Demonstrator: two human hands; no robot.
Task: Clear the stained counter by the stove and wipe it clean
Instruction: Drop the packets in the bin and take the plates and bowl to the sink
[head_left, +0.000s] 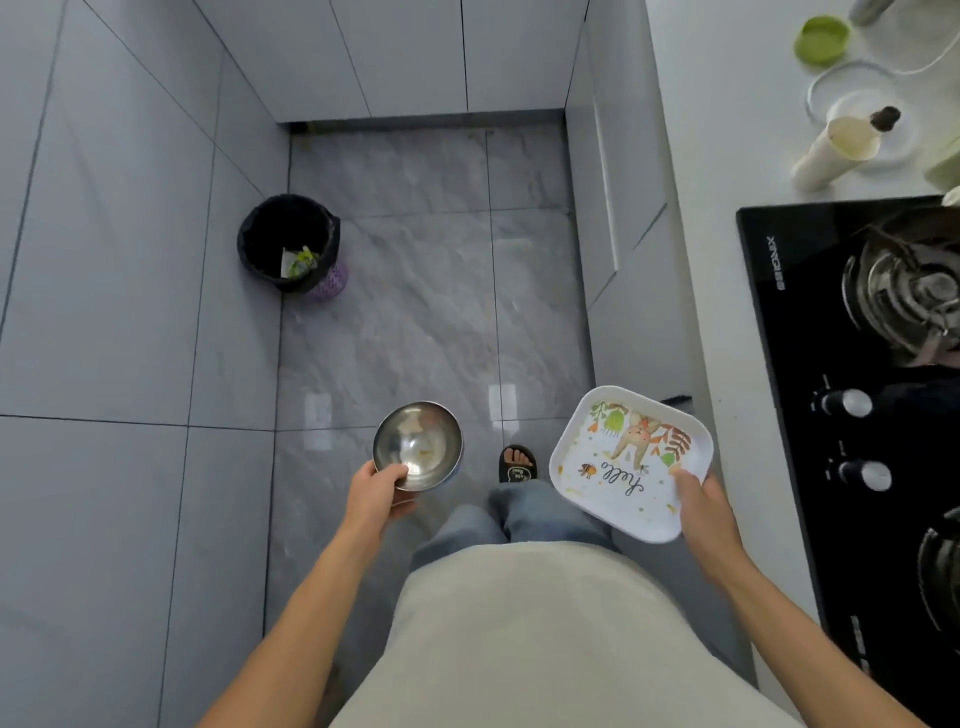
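My left hand (376, 493) grips the near rim of a steel bowl (418, 441), held over the floor. My right hand (701, 506) holds a white square plate (623, 467) printed with a rabbit and leaves by its near corner, just left of the counter edge. The white counter (727, 156) runs along the right, with the black glass stove (810, 338) set into it. Beyond the stove on the counter are a green lid (822, 39), a clear glass dish (852, 88) and a cream-coloured cup (836, 150) lying tilted.
A black-lined bin (288, 241) with some rubbish stands on the grey tiled floor by the left wall. White cabinet fronts (613, 208) sit below the counter. My sandalled foot (517, 464) is on the floor between my two hands.
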